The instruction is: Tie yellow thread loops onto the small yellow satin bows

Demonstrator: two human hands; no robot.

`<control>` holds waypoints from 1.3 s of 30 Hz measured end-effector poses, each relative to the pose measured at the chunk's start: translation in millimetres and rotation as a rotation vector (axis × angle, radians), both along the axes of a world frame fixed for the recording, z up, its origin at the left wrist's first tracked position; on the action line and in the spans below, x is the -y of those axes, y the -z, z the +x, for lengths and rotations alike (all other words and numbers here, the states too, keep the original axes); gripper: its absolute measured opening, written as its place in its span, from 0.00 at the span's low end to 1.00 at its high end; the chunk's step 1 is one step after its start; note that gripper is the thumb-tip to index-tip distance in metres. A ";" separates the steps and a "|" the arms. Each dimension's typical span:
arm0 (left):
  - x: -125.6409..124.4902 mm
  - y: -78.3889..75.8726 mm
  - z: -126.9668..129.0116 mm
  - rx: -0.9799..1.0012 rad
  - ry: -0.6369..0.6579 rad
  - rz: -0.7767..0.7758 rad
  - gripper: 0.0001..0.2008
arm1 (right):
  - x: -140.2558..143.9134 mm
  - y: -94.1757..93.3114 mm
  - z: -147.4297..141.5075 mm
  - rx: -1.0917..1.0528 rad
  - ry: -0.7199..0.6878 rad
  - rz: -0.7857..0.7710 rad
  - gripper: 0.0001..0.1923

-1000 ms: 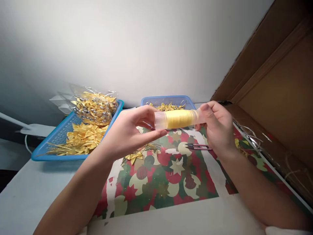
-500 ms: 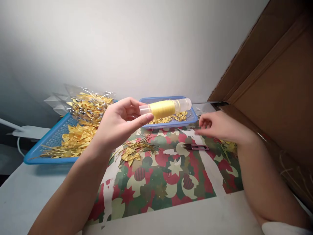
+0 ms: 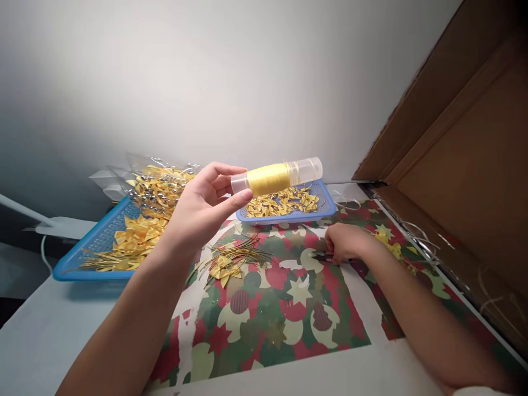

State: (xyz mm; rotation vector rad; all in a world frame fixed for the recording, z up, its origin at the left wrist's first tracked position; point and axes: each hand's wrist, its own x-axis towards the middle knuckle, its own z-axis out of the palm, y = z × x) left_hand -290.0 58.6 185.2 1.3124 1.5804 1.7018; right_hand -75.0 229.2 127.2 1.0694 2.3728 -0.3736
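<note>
Head view: left hand (image 3: 198, 206) grips the yellow thread spool (image 3: 275, 176) by its end, raised above the counter (image 3: 49, 330). Right hand (image 3: 345, 242) curls down over the snips on the patterned paper (image 3: 268, 308); whether it grips them cannot be told, so the step looks like fetching the cutter, calling for a firm pinch

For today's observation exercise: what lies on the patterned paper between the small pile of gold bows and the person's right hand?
In the head view, only bare patterned paper lies between the gold bows and the right hand.
</note>
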 end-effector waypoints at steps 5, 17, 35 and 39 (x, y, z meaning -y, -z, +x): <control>-2.2 3.0 -2.9 0.049 -0.021 0.008 0.16 | 3.8 -6.7 6.7 -0.223 -0.074 -0.139 0.11; -10.1 9.4 14.0 0.110 0.026 -0.095 0.17 | 77.0 15.0 -42.3 -1.509 0.600 -1.072 0.27; -7.9 7.8 9.2 -0.061 -0.100 -0.075 0.17 | 87.9 20.5 -47.5 -1.480 0.593 -1.435 0.18; 1.5 -2.3 -4.7 -0.216 -0.178 -0.074 0.18 | 80.2 19.6 -40.7 -1.501 0.600 -1.383 0.17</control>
